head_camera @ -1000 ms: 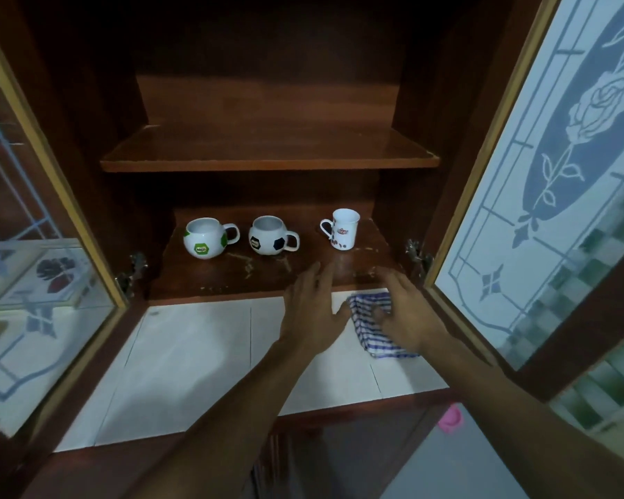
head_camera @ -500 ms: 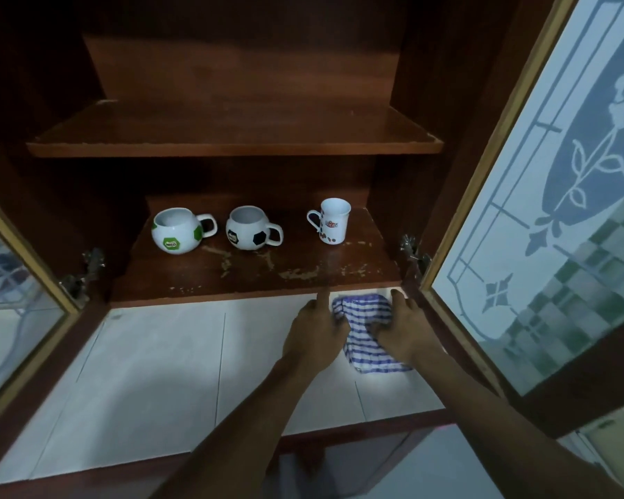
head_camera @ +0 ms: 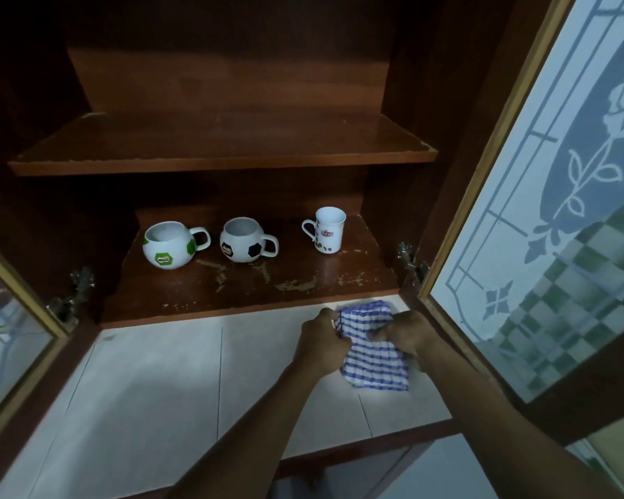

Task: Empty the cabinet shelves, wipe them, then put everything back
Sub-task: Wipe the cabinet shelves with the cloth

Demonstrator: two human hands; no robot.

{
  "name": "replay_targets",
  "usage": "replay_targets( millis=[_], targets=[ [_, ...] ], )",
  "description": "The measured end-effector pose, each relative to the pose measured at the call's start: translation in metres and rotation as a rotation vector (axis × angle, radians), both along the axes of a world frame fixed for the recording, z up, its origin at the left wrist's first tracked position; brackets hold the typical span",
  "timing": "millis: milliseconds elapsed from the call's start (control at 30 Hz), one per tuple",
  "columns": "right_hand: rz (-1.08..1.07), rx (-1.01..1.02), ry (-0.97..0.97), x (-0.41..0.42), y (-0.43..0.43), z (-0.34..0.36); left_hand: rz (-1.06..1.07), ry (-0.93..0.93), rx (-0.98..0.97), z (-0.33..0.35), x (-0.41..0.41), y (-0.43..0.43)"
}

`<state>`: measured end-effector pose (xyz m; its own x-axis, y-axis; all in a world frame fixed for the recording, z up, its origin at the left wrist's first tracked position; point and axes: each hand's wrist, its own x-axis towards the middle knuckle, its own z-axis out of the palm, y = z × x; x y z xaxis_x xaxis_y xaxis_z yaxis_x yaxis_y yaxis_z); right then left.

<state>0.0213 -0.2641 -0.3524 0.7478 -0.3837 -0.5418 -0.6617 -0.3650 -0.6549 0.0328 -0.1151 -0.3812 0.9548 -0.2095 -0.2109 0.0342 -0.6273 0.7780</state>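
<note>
A blue-and-white checked cloth (head_camera: 373, 358) lies on the white tiled counter (head_camera: 159, 390) just in front of the lower shelf (head_camera: 253, 289). My left hand (head_camera: 321, 342) grips its left edge and my right hand (head_camera: 407, 333) pinches its right side. On the lower shelf stand three mugs: a round white-and-green one (head_camera: 168, 244), a round football-patterned one (head_camera: 245, 244) and a small straight white one (head_camera: 326, 230). The upper shelf (head_camera: 224, 144) is bare.
Both cabinet doors stand open: a frosted glass door with a rose pattern (head_camera: 541, 196) at the right, another glass door (head_camera: 8, 318) at the left. Metal hinges (head_camera: 409, 261) stick out at the shelf's sides. The lower shelf's surface is scuffed.
Both hands have drawn back from the shelf edge and curled onto the cloth, bunching its top edge. The camera has tilted and moved closer.
</note>
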Motion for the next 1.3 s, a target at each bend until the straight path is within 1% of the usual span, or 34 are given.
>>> replay_targets(
  millis=[67,267,433,500,567,633,767,900,1067,1100,1200,1300],
  targets=[
    [0.009,0.050,0.006,0.000,0.000,0.006,0.010,0.033,-0.062,0.000,0.001,0.004],
    [-0.003,0.413,-0.114,-0.008,-0.001,0.038,0.035,0.055,-0.271,0.017,0.004,0.016],
    [0.045,0.638,-0.180,-0.001,0.002,0.081,-0.003,-0.061,-0.379,0.074,0.013,0.036],
    [0.064,0.686,-0.240,0.003,0.009,0.106,-0.001,-0.147,-0.412,0.104,0.019,0.045],
    [0.076,0.741,-0.289,0.007,0.018,0.131,0.009,-0.248,-0.403,0.133,0.025,0.054],
    [0.097,0.781,-0.334,0.014,0.027,0.153,0.013,-0.309,-0.405,0.162,0.032,0.063],
    [0.121,0.799,-0.415,0.031,0.043,0.189,0.009,-0.375,-0.397,0.212,0.043,0.078],
    [0.143,0.786,-0.459,0.048,0.056,0.218,0.021,-0.418,-0.435,0.241,0.059,0.087],
    [0.168,0.704,-0.526,0.077,0.065,0.247,0.077,-0.548,-0.355,0.257,0.085,0.097],
    [0.170,0.693,-0.536,0.084,0.065,0.251,0.095,-0.615,-0.269,0.256,0.092,0.101],
    [0.161,0.646,-0.553,0.104,0.062,0.263,0.098,-0.817,0.102,0.249,0.108,0.119],
    [0.152,0.534,-0.583,0.125,0.050,0.275,0.022,-0.881,0.312,0.235,0.115,0.136]
  ],
)
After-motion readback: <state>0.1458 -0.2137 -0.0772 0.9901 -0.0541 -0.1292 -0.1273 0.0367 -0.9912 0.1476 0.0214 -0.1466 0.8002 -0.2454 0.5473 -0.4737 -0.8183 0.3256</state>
